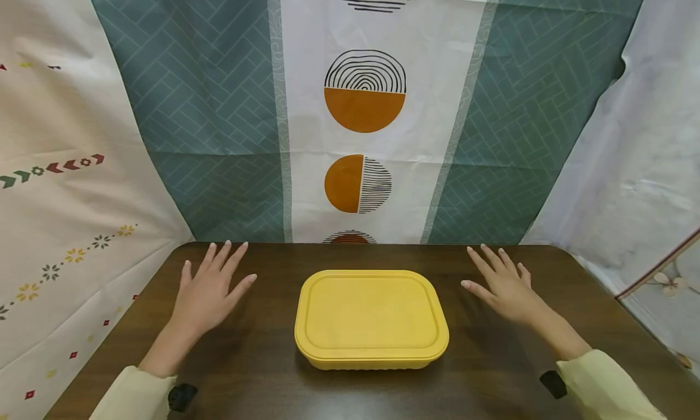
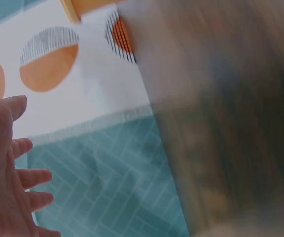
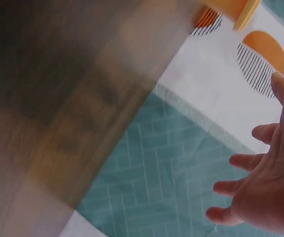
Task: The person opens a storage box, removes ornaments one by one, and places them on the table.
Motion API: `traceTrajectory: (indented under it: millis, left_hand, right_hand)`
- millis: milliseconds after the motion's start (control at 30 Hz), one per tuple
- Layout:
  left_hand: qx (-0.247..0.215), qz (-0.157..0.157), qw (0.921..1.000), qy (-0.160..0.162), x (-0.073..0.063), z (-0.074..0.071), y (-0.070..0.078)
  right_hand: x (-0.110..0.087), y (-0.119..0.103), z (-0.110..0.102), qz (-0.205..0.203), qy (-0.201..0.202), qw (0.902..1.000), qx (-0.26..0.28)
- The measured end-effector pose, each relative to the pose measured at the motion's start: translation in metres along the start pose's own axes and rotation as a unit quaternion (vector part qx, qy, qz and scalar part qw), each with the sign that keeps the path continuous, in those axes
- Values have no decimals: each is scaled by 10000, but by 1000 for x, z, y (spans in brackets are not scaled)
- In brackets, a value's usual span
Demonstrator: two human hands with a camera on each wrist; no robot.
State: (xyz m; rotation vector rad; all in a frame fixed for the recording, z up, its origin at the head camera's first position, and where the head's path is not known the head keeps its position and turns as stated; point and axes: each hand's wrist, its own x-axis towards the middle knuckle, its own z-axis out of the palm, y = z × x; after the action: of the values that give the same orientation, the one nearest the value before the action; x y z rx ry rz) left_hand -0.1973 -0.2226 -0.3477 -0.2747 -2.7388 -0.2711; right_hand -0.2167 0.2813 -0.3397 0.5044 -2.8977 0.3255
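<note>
A yellow rectangular container (image 1: 373, 316) with a lid on it sits at the middle of the dark wooden table. To its left, my left hand (image 1: 206, 295) hovers with spread fingers and holds nothing. On the other side, apart from the container, my right hand (image 1: 505, 289) is spread in the same way, also with nothing in it. Both wrist views show the palm side: the left hand (image 2: 4, 168) at the left edge, the right hand (image 3: 275, 173) at the right edge. Just a corner of the yellow container (image 2: 90, 6) enters the left wrist view. What the container holds is hidden.
The brown table (image 1: 246, 383) ends at a hanging cloth (image 1: 219, 104) with teal panels and orange half-circles. A cream patterned cloth (image 1: 65, 225) borders the left side and a white cloth (image 1: 629, 195) the right. Dark bands (image 1: 182, 397) sit near the cuffs.
</note>
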Motion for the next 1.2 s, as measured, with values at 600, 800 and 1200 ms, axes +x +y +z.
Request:
traceTrajectory:
  millis: [600, 800, 1200]
  left_hand:
    - [-2210, 329, 9742, -325, -11, 24, 49]
    - [-3127, 122, 9477, -628, -15, 30, 57]
    - [-4786, -341, 8623, -1618, -17, 36, 64]
  right_hand:
    - [-11, -36, 22, -510, -470, 9808, 1824]
    - [-11, -38, 27, -674, -619, 9717, 2179]
    - [-12, -35, 34, -762, -923, 9389, 3228]
